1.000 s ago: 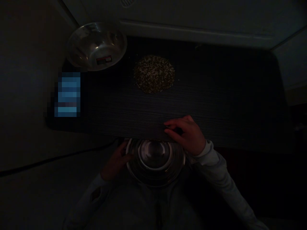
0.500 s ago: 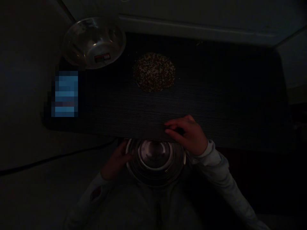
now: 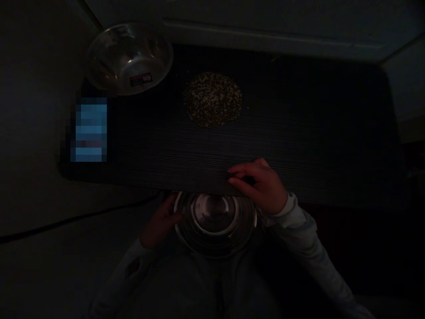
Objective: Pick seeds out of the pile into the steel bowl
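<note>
Grip: your left hand holds the bowl rim at 9 o'clock; your right hand rests curled on the table edge.
Bowl: below that edge.
Grain: at 12 o'clock.

Dim light shows a person in a pale, long-sleeved top, loose cuffs bunched at both wrists; the left hand and right hand are bare, without gloves.
</note>
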Tool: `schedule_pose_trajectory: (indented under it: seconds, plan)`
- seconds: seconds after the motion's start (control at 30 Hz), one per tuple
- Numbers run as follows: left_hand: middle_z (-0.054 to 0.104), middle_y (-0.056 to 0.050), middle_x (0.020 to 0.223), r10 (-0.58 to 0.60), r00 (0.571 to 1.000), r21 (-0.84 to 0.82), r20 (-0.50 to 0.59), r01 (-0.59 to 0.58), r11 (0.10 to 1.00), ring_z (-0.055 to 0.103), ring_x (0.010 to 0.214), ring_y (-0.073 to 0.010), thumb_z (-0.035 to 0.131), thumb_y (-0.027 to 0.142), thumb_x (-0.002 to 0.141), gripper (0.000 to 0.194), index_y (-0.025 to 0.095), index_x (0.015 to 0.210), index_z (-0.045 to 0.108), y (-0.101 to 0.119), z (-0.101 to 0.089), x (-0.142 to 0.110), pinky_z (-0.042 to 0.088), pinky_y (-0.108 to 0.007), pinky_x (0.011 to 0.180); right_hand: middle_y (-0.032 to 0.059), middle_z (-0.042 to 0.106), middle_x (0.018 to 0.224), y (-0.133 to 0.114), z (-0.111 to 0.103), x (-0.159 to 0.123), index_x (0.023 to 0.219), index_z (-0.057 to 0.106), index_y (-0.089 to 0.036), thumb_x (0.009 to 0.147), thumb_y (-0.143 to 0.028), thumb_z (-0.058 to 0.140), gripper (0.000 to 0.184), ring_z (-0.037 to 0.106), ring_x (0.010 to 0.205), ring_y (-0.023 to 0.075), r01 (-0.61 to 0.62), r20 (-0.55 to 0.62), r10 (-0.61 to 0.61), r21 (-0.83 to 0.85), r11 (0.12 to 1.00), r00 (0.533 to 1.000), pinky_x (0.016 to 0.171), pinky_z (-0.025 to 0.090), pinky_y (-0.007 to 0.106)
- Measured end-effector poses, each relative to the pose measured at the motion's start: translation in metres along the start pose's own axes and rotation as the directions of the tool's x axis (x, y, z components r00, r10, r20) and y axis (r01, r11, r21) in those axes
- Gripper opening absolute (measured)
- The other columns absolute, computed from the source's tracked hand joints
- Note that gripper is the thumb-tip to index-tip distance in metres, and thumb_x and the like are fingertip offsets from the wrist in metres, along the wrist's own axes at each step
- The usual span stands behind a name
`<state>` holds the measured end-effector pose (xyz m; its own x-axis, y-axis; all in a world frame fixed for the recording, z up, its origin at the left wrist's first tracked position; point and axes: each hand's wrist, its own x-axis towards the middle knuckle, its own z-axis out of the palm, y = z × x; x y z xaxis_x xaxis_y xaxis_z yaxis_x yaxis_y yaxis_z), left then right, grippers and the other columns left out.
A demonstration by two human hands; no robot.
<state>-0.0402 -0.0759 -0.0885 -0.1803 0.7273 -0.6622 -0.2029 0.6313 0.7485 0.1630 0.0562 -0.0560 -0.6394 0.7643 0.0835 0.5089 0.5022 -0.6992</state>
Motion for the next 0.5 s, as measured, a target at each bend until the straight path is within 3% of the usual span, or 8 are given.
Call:
schedule_pose_trajectory:
  seconds: [0.5]
  plan:
    - [0.056,-0.004,0.112,0.001,1.000,0.044,0.029,-0.002,0.999,0.044,0.108,-0.0255,0.062,0.018,0.056,0.051,0.022,0.106,0.051,-0.0001,0.0000,-0.0009,0.035,-0.034,0.088,-0.0027,0.062,0.068,0.0008,0.0018,-0.0002,0.087,0.057,-0.022,0.072,-0.033,0.052,0.019,0.054,0.066,0.0112,0.001,-0.008,-0.001,-0.033,0.999,1.000,0.068,0.033,0.027]
